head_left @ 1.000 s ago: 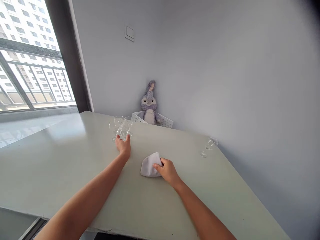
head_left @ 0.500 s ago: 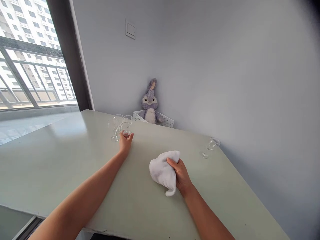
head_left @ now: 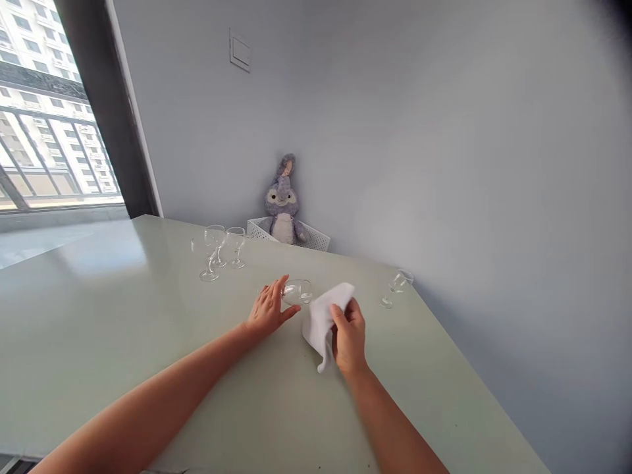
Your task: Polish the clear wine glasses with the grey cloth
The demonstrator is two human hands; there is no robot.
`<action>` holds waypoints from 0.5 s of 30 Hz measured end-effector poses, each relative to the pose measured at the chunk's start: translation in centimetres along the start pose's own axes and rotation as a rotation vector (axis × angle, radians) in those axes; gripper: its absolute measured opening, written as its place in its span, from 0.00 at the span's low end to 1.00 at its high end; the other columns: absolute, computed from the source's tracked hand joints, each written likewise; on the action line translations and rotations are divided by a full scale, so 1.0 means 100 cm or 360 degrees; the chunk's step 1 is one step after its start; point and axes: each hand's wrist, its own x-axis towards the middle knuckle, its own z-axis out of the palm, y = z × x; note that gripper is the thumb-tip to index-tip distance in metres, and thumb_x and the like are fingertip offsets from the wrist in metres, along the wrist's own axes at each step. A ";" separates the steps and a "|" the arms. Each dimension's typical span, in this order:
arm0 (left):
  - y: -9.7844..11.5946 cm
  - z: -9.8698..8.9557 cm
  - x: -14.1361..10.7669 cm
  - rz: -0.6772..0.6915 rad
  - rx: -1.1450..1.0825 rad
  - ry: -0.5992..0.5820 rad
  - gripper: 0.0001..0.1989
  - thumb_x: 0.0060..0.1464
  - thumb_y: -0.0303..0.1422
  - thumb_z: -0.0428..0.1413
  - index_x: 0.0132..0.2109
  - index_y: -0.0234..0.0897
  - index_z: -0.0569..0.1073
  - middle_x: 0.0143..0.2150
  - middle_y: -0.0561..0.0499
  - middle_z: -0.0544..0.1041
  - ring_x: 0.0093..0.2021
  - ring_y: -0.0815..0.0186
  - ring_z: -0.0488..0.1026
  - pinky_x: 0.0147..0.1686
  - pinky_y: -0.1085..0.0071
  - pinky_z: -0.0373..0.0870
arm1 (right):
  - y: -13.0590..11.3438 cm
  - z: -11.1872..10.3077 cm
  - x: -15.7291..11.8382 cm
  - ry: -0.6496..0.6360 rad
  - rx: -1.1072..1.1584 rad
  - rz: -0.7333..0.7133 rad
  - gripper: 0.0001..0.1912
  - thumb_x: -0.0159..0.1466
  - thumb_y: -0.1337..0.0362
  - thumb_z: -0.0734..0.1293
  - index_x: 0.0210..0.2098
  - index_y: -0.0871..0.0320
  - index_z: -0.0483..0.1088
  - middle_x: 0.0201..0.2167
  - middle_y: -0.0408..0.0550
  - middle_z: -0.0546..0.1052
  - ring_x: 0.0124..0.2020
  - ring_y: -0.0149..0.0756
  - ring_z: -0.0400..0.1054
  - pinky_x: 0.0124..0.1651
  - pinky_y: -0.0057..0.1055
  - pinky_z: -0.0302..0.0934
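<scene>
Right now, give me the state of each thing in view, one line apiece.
Left hand: holding the sideways wine glass.
Sideways wine glass: horizontal, off the table.
Right hand: clutching the cloth.
White cloth: bunched, hanging loose.
Three wine glasses: upright, clustered.
Far wine glass: lying on its side.
Stuffed rabbit: sitting upright.

We record the following quantities. We count five stemmed glasses in total: three upright glasses (head_left: pixel 215 240), one held glass (head_left: pixel 297 291) and one lying glass (head_left: pixel 397 283). We count two hands: one left hand (head_left: pixel 269 308) and one right hand (head_left: pixel 349 338). We further count one white cloth (head_left: pixel 318 322), one table (head_left: pixel 74 316), one plush rabbit (head_left: pixel 282 210), one white basket (head_left: pixel 316 239), one wall switch plate (head_left: pixel 239 54) and one window (head_left: pixel 54 112).
</scene>
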 end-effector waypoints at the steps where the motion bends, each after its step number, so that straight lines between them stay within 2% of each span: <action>1: 0.001 0.001 -0.002 0.0038 0.0028 -0.0002 0.36 0.52 0.50 0.48 0.60 0.34 0.48 0.47 0.40 0.70 0.43 0.59 0.70 0.48 0.61 0.60 | -0.002 0.003 -0.003 -0.0167 -0.0018 0.0048 0.17 0.56 0.56 0.64 0.43 0.56 0.66 0.30 0.43 0.70 0.27 0.30 0.64 0.27 0.27 0.59; 3: 0.002 0.001 -0.004 0.0076 0.0079 -0.0001 0.35 0.52 0.50 0.47 0.60 0.35 0.49 0.48 0.40 0.70 0.45 0.58 0.69 0.48 0.62 0.60 | -0.004 0.008 -0.009 -0.0479 -0.0088 0.0120 0.22 0.59 0.53 0.60 0.50 0.55 0.63 0.33 0.46 0.72 0.29 0.33 0.66 0.26 0.29 0.61; 5: 0.001 0.000 -0.005 0.0087 0.0114 0.0002 0.34 0.53 0.49 0.46 0.60 0.35 0.49 0.48 0.40 0.70 0.45 0.58 0.69 0.48 0.62 0.60 | -0.004 0.010 -0.011 -0.0655 -0.0196 0.0146 0.25 0.61 0.53 0.59 0.55 0.54 0.60 0.34 0.47 0.72 0.30 0.35 0.68 0.26 0.29 0.61; 9: 0.002 -0.005 -0.006 0.0184 0.0103 -0.0038 0.32 0.53 0.48 0.47 0.59 0.34 0.53 0.45 0.41 0.71 0.44 0.58 0.69 0.46 0.63 0.59 | 0.003 0.010 -0.013 -0.0777 -0.0354 0.0222 0.30 0.58 0.55 0.63 0.58 0.53 0.56 0.31 0.46 0.73 0.30 0.36 0.69 0.27 0.30 0.63; 15: 0.015 -0.012 -0.009 0.0413 0.0077 -0.0153 0.27 0.55 0.44 0.46 0.57 0.31 0.57 0.39 0.42 0.71 0.38 0.59 0.68 0.41 0.63 0.60 | 0.007 0.010 -0.016 -0.0882 -0.0463 0.0285 0.22 0.56 0.56 0.64 0.50 0.56 0.65 0.31 0.46 0.74 0.26 0.34 0.70 0.24 0.27 0.63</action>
